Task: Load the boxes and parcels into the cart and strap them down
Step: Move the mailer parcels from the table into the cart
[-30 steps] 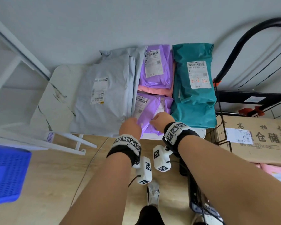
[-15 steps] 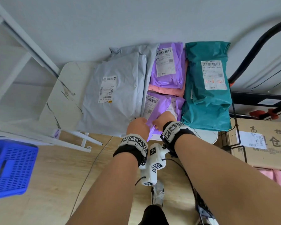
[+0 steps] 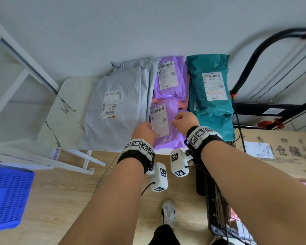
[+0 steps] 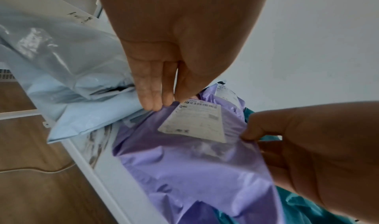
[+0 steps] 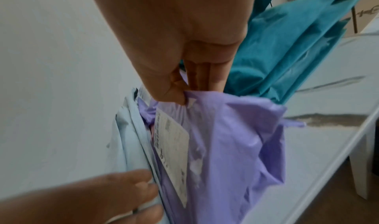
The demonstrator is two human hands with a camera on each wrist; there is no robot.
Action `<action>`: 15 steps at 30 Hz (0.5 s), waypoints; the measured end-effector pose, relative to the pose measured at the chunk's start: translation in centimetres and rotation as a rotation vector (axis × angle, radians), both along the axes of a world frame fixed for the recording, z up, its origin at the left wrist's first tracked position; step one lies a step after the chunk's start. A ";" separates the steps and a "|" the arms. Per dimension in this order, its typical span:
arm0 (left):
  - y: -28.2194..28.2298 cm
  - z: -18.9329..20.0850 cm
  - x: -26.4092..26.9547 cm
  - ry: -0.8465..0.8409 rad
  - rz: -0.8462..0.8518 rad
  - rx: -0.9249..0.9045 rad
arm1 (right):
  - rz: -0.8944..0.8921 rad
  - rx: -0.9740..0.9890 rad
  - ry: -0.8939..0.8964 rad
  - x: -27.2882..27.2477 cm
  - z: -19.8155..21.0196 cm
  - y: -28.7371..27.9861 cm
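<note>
The left hand [image 4: 164, 52] and right hand [image 5: 174, 49] each pinch one side edge of the near, soft purple plastic mailer with a white label [image 3: 168, 137]. Holding both edges likely keeps the limp bag from sagging on its way to the black wire cart [image 3: 217, 209].

Parcel sorting room | labelled courier mailers [image 3: 117, 106] piled across marble-look tabletop [image 3: 67, 110] | wire cart [image 3: 219, 214] holding printed carton [image 3: 279, 152] at tabletop's right edge | blue crate [image 3: 7, 197] on wood floor [image 3: 60, 200]

The head camera is looking steeply down over the surface's [image 3: 64, 110] front edge; both wrist cameras are hovering close, sharing the purple parcel [image 4: 205, 170] from opposite sides.
</note>
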State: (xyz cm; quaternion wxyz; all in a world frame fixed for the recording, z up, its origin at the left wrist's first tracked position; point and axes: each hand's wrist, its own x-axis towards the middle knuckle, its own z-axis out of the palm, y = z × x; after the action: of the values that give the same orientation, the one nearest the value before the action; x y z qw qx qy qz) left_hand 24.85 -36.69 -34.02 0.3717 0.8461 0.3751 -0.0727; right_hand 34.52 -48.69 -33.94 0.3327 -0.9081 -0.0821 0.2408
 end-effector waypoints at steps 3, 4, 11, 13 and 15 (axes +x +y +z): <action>-0.7 0.7 0.4 0.014 -0.003 0.013 | -0.054 0.051 -0.041 0.7 1.9 -1.8; -1.1 0.9 0.6 0.025 0.002 0.006 | -0.072 0.067 -0.056 1.0 2.5 -2.4; -4.4 2.5 2.7 -0.071 -0.045 -0.070 | -0.224 0.138 -0.122 2.1 5.1 -7.3; -5.5 3.0 3.3 -0.132 -0.040 -0.095 | -0.283 0.151 -0.128 2.3 5.6 -9.0; -6.7 3.3 4.0 -0.203 -0.042 -0.131 | -0.342 0.176 -0.137 2.5 5.8 -11.0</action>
State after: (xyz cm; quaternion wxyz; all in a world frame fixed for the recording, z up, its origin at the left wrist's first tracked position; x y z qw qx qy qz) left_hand 28.84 -43.39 -30.76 0.4607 0.8306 0.3124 -0.0189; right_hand 37.05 -59.65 -28.17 0.4404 -0.8905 0.0304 0.1102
